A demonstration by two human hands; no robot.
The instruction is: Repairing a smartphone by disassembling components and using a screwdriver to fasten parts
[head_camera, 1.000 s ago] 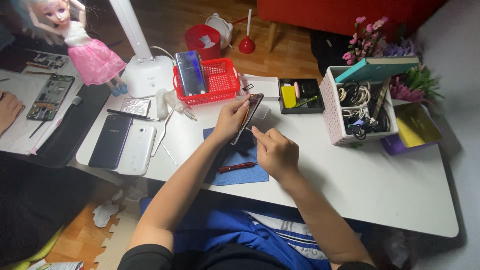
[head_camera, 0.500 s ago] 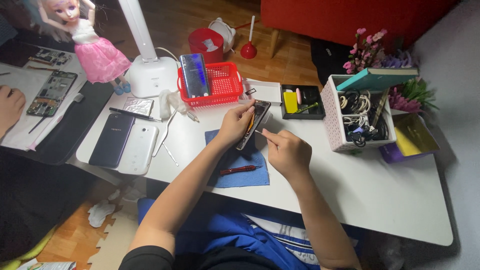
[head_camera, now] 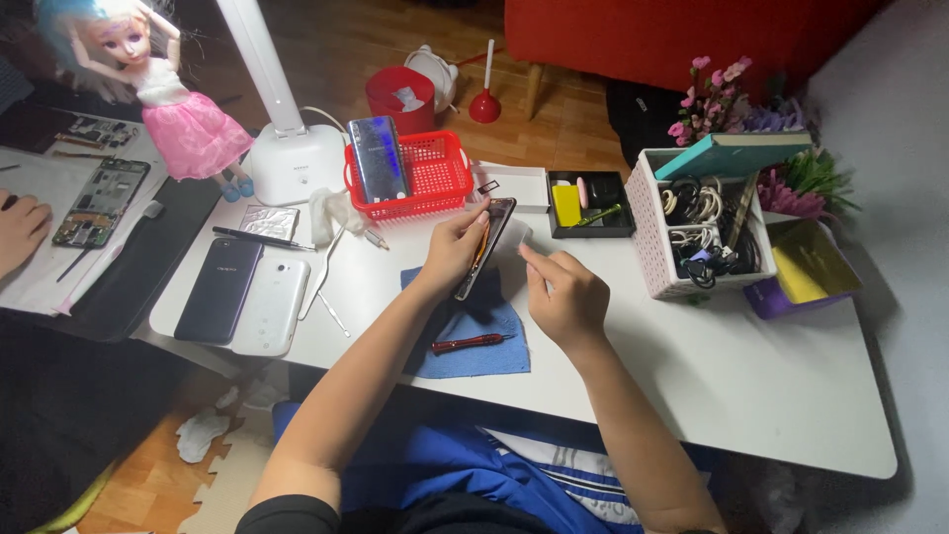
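Reaching forward from the lower edge of the view, both forearms are stretched over the white bench [head_camera: 751,396]. A phone [head_camera: 486,245] is gripped by the left hand [head_camera: 453,247], fingers closed along its left edge and thumb at its top, so that it is held tilted on edge above a blue cloth [head_camera: 473,334]. The left elbow is bent and the wrist is angled up toward the phone.

The right hand [head_camera: 565,295] is held just beside the phone, to its right, with the index finger and thumb pinched together and pointed at the phone's edge (whether anything is caught between them cannot be told). The remaining fingers are curled into the palm.

A red-handled tool [head_camera: 467,343] is laid on the cloth below the hands. A red basket [head_camera: 435,174] with another phone propped in it is set behind the left hand, and a dark tray [head_camera: 591,203] of small parts is placed just beyond the right hand. Two phones [head_camera: 242,302] are laid side by side at the bench's left end.
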